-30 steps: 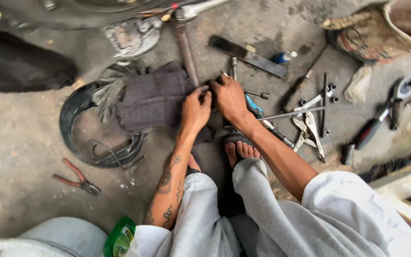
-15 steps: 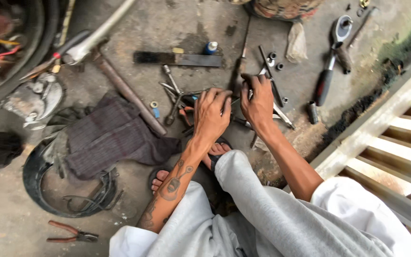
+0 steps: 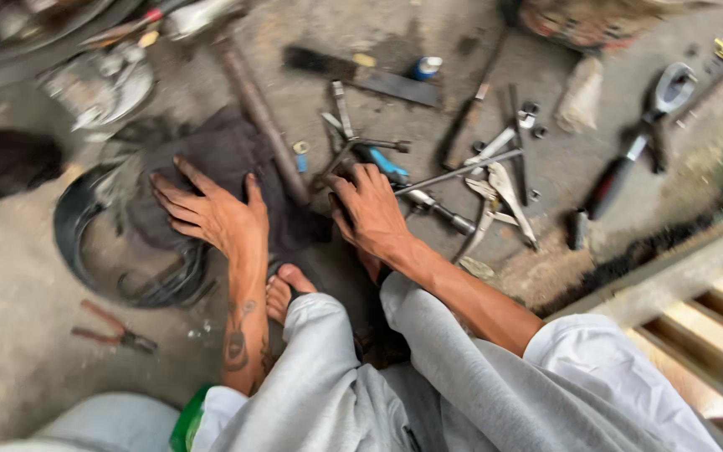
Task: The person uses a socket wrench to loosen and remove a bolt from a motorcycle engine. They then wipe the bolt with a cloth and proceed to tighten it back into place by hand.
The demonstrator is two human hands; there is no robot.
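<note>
dark cloth (image 3: 211,159) lies left of centre on the concrete floor (image 3: 10,276), left hand (image 3: 211,213) pressed flat on it, fingers spread, gripping nothing. right hand (image 3: 370,209) sits at centre, fingers curled down among loose metal tools (image 3: 495,180); can't tell if it grips one. long steel bar (image 3: 261,117) crosses the cloth edge between the hands. rubber tube ring (image 3: 85,251) at left, red pliers (image 3: 110,328) lower left. risks: bare foot (image 3: 282,293) just below the hands, so a rolling bar or slipped tool could hit it; the cloth could slide under the palm.
</note>
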